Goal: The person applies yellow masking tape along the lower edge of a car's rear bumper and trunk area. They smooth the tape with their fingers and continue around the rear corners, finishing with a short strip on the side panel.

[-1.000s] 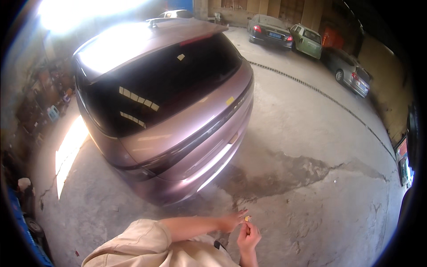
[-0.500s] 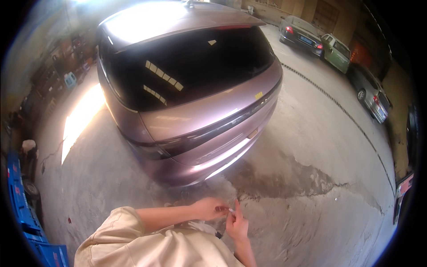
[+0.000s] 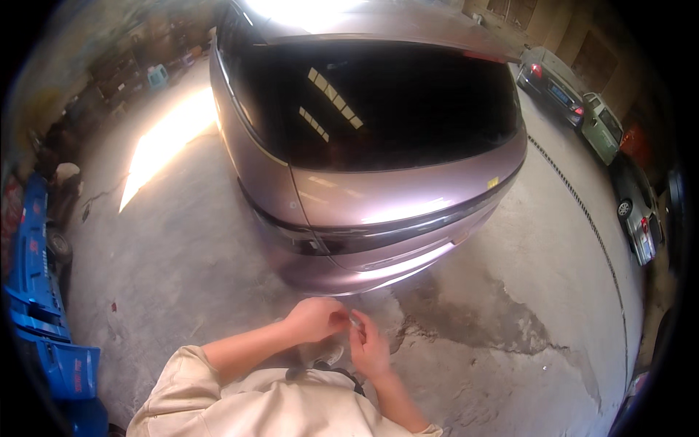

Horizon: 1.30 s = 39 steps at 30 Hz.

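Note:
A small, pale, slim item [image 3: 355, 321] sits between my two hands; it is too small and blurred to name. My right hand [image 3: 372, 352] is closed around it with the fingertips pinched together. My left hand [image 3: 318, 319] is beside it, its fingers curled and closed, the tips nearly touching the item. Whether the left fingers hold anything is hidden. Just beyond my hands stands the rear of a pinkish-purple car [image 3: 393, 195], with a dark rear window [image 3: 408, 109] and a small yellow sticker [image 3: 493, 182] on its tailgate.
Blue bodywork-like panels [image 3: 33, 247] stand at the left edge beside a wheel [image 3: 60, 246]. Other cars, including a dark sedan [image 3: 550, 84] and a green car [image 3: 603, 130], are parked far right. A drain strip [image 3: 579, 200] crosses the cracked concrete floor [image 3: 182, 269].
My view has turned left, so the car appears farther right. My right index finger was stretched upward and is now bent in toward the pale item. My hands remain close together.

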### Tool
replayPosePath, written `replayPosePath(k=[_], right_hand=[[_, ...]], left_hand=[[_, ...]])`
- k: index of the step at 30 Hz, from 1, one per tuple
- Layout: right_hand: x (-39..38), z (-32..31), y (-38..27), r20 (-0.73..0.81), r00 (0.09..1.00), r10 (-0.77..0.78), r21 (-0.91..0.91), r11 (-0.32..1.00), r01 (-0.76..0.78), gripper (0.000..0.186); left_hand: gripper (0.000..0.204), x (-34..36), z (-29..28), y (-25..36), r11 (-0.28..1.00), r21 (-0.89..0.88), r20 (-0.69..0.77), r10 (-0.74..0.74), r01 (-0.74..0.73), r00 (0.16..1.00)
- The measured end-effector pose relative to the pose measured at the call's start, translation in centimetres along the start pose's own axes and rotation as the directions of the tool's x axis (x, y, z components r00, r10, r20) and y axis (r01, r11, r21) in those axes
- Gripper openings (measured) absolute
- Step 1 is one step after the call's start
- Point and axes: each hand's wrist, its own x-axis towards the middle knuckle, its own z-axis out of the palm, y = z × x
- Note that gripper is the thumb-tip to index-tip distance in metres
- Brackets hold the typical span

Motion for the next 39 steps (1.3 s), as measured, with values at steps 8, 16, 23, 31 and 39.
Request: replayPosePath(k=[8, 16, 23, 31, 39], right_hand=[[5.8, 4.8, -2.6, 0.178, 0.982, -0.063, 0.031, 0.998, 0.059, 0.036], [9.0, 8.3, -4.1, 0.237, 0.936, -0.260, -0.238, 0.919, 0.315, 0.035], [16.2, 6.5, -8.8, 0.150, 0.752, -0.642, -0.600, 0.546, 0.585, 0.042], [27.5, 7.8, -8.7, 0.018, 0.540, -0.842, -0.782, 0.324, 0.531, 0.037], [32.2, 11.4, -6.8, -0.139, 0.474, -0.870, -0.841, 0.356, 0.407, 0.042]], left_hand=[[0.020, -1.1, -6.4, -5.8, 0.993, 0.097, 0.069, -0.073, 0.066, 0.995], [0.018, -1.4, -10.7, -9.8, 0.978, 0.206, 0.095, -0.049, 0.028, 0.994], [0.009, 2.8, -19.0, -9.1, 0.916, 0.327, -0.203, 0.309, -0.233, 0.929], [0.016, 12.4, -22.9, -13.0, 0.847, 0.425, -0.448, 0.503, -0.320, 0.739], [0.023, 15.9, -22.2, -17.6, 0.833, 0.453, -0.545, 0.541, -0.319, 0.640]])
